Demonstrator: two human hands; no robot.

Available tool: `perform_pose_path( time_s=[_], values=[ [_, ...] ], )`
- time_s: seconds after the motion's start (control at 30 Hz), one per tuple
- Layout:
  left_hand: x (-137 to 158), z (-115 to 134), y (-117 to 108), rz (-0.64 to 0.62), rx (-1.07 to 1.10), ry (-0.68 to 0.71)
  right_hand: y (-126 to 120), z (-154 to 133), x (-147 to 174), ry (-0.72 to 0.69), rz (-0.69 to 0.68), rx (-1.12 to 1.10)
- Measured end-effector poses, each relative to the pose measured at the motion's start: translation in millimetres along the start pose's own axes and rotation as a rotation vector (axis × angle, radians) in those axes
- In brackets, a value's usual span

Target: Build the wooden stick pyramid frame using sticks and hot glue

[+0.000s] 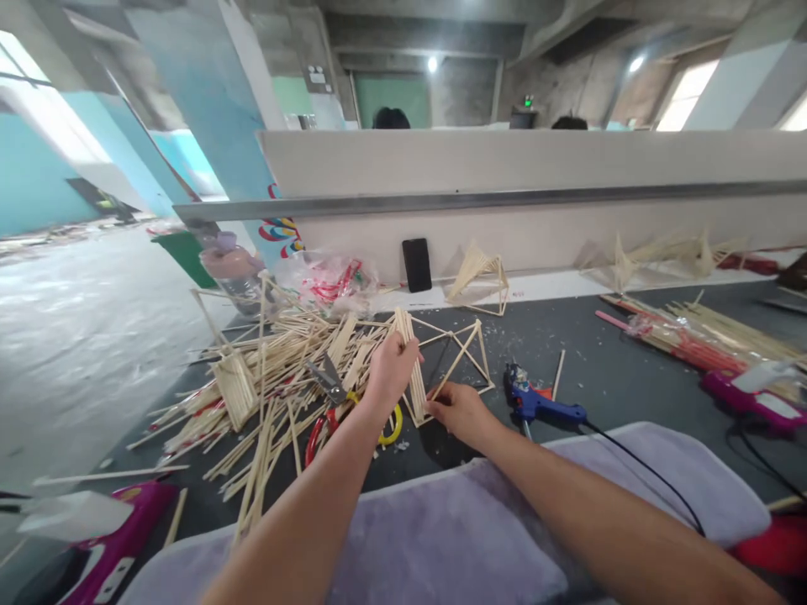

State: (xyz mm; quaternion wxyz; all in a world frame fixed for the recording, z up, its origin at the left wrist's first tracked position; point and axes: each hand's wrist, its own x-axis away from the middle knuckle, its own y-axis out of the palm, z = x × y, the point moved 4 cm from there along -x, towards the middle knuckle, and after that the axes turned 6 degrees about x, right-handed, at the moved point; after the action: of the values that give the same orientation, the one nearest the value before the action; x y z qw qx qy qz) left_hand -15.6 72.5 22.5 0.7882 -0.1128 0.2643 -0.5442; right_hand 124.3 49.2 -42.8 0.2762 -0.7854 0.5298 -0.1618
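A small frame of pale wooden sticks (467,346) stands on the dark table, with a panel of sticks laid side by side (414,382) along its left side. My left hand (392,367) is closed on the upper part of that panel. Low on the frame, my right hand (459,409) pinches its near corner where sticks meet. Scissors with red and yellow handles (340,399) lie under my left forearm, partly hidden. To the right of my right hand rests a blue glue gun (542,403) with a black cord.
A heap of loose sticks (296,353) spreads on the left. Along the wall are a black phone (417,265), a finished-looking stick model (479,277) and a plastic bag (334,281). Purple tools (753,399) lie right and near left. A lilac cloth (454,538) covers the near edge.
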Motion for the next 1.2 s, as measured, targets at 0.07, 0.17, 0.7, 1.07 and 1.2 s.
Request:
perform_pose_path(
  time_s=[0.07, 0.17, 0.7, 1.07, 1.2],
  values=[
    [-0.3, -4.1, 1.1, 0.011, -0.004, -0.011, 1.5, 1.6, 0.1, 0.015, -0.003, -0.012],
    [-0.7, -5.7, 1.7, 0.022, -0.016, 0.0, 4.2, 3.8, -0.7, 0.022, -0.022, -0.071],
    [-3.0, -12.8, 4.9, -0.003, 0.036, -0.025, 6.6, 4.2, -1.9, 0.035, -0.054, -0.139],
    [-7.0, -18.6, 10.2, -0.036, 0.031, -0.036, 5.1, 5.9, -4.5, 0.01, -0.057, -0.093],
    [-6.8, -19.4, 10.9, -0.05, 0.012, -0.036, 7.4, 12.9, -7.9, -0.005, -0.049, -0.126]
  ],
)
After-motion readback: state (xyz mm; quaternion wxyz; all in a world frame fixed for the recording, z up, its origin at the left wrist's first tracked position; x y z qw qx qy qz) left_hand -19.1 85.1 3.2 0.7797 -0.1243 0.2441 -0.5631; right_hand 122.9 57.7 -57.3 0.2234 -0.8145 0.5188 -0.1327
